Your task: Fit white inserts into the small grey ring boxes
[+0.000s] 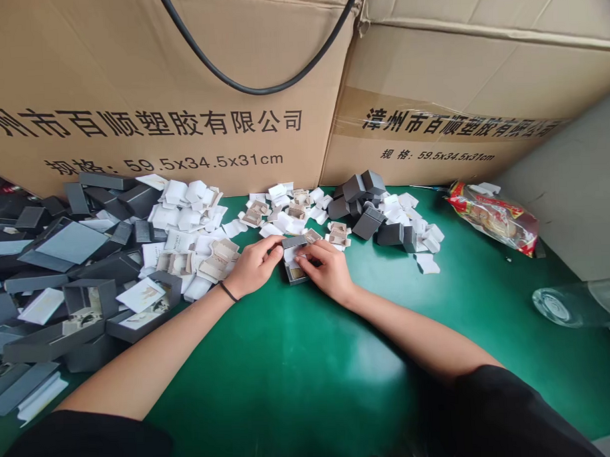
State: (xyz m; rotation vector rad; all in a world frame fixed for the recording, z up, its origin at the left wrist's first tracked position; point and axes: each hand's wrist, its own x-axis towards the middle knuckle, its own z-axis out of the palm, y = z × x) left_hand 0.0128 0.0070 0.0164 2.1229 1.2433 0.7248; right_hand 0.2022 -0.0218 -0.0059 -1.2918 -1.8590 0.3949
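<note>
My left hand (253, 265) and my right hand (329, 267) meet over a small open grey jewellery box (292, 272) on the green table (300, 375). Both hands pinch a white insert (290, 254) sitting in the box. The box lid (294, 241) stands up behind the fingers. A black band circles my left wrist. White and beige inserts (200, 239) lie scattered just beyond my hands.
Large and small grey boxes (61, 277) pile up at the left. Several small closed grey boxes (364, 206) sit right of centre. Big cardboard cartons (180, 93) wall off the back. A snack packet (494, 215) and a clear glass vessel (572, 304) lie at the right.
</note>
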